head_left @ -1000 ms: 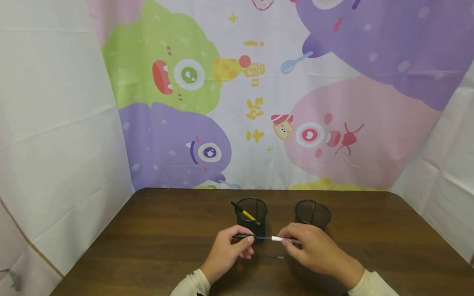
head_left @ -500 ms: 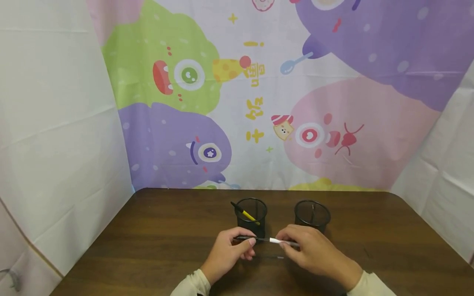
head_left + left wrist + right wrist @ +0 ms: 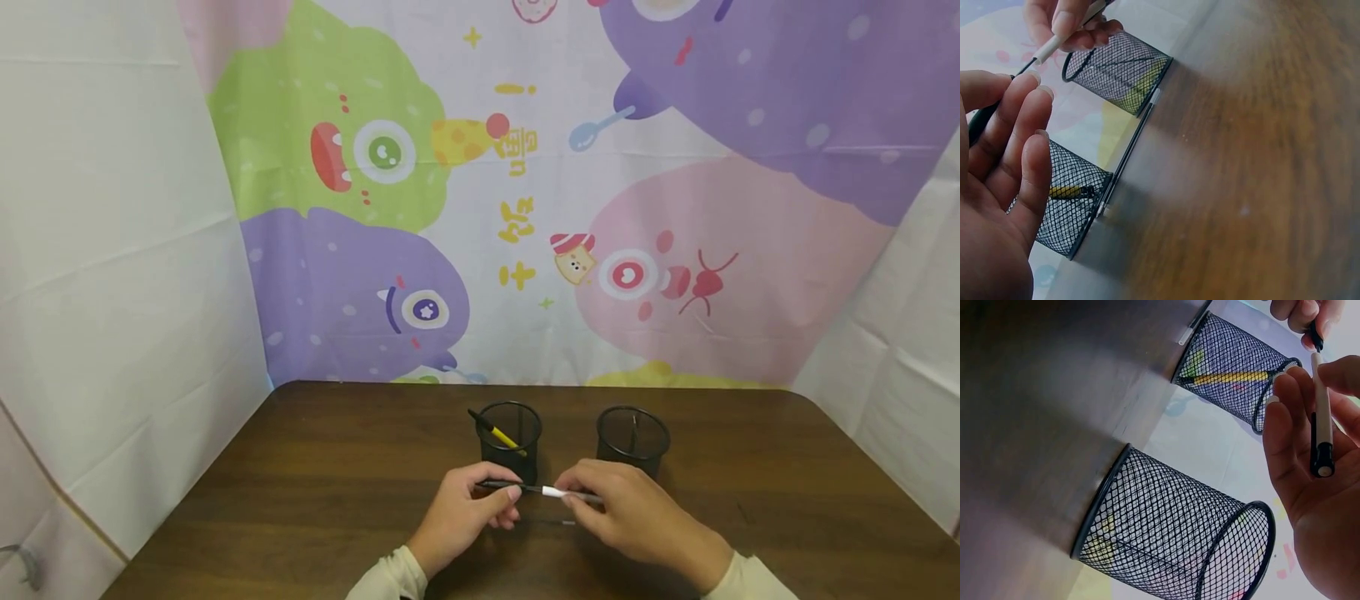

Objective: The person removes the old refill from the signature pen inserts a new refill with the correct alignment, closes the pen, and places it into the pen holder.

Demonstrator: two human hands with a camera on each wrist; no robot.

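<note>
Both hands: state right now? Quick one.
Left hand: closed, thumb and fingers pinching the black pen part.
Right hand: closed, thumb and fingers holding the white barrel.

Left cup (image 3: 517,458) and right cup (image 3: 632,450) on table (image 3: 322,467), pen (image 3: 504,437) in left cup, rod (image 3: 1130,150) before it
</note>
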